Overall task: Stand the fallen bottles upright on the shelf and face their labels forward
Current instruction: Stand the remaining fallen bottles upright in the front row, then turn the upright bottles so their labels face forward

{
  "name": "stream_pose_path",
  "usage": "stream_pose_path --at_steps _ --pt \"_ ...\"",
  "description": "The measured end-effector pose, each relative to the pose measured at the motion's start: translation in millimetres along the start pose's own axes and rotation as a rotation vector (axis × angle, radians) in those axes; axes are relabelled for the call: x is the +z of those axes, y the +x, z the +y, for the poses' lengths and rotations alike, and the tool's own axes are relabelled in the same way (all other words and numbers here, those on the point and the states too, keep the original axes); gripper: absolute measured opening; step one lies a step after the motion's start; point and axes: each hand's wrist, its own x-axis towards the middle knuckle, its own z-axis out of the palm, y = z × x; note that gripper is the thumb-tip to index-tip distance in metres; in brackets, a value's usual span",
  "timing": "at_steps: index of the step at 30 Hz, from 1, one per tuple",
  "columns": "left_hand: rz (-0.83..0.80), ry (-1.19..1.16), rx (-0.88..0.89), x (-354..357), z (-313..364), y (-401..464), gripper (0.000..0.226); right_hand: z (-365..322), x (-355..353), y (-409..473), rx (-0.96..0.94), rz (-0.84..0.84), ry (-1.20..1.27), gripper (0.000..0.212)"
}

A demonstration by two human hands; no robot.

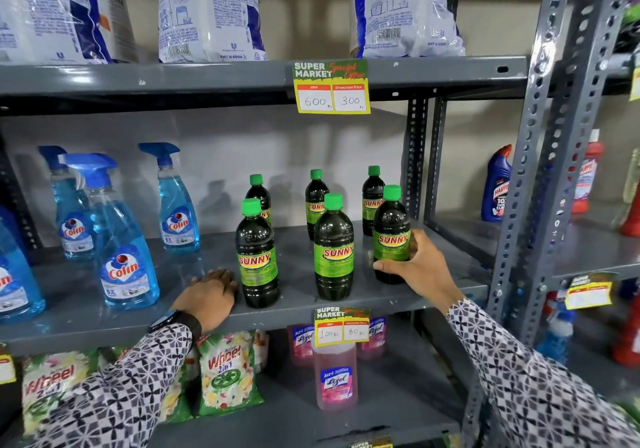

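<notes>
Several dark Sunny bottles with green caps stand upright on the grey middle shelf point(298, 303), labels forward. The front row has a left bottle point(257, 257), a middle bottle point(333, 253) and a right bottle point(392, 236). Three more stand behind them, among them a back left bottle point(259, 195) and a back right bottle point(372, 198). My right hand point(417, 267) wraps around the lower part of the front right bottle. My left hand point(209, 293) lies flat on the shelf, just left of the front left bottle's base, holding nothing.
Blue Colin spray bottles point(121, 239) stand on the left of the same shelf. Detergent bags point(207, 11) fill the shelf above, Wheel packs point(228, 371) and pink Lizol bottles point(335, 375) the one below. A perforated steel upright point(540, 156) stands to the right, with Harpic bottles point(497, 187) beyond.
</notes>
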Motion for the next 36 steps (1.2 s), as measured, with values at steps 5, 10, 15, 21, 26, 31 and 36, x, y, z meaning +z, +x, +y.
stream_pose_path --at_steps 5,10,15,21,26,31,36 --pt "-0.001 -0.035 -0.027 -3 3 -4 0.053 1 -10 -19 0.002 -0.009 0.0 0.084" --pt "0.006 -0.101 -0.053 -6 8 -11 0.05 0 -11 -29 -0.014 -0.033 0.058 0.082" --pt "0.471 -0.596 -0.173 -8 11 -34 0.035 7 -24 -41 -0.034 -0.02 0.224 0.08" --pt "0.565 -0.903 0.111 2 139 -129 0.023 21 -42 -46 -0.034 0.08 0.246 0.042" --pt "0.157 -0.708 0.318 21 256 -110 0.06 19 -45 -37 -0.017 0.045 0.297 0.043" --pt "0.166 -0.772 0.159 28 293 -61 0.071 14 -40 -29 -0.014 -0.051 0.285 0.063" --pt "0.168 -0.904 0.157 34 286 -30 0.069 17 -39 -24 -0.062 -0.1 0.23 0.047"
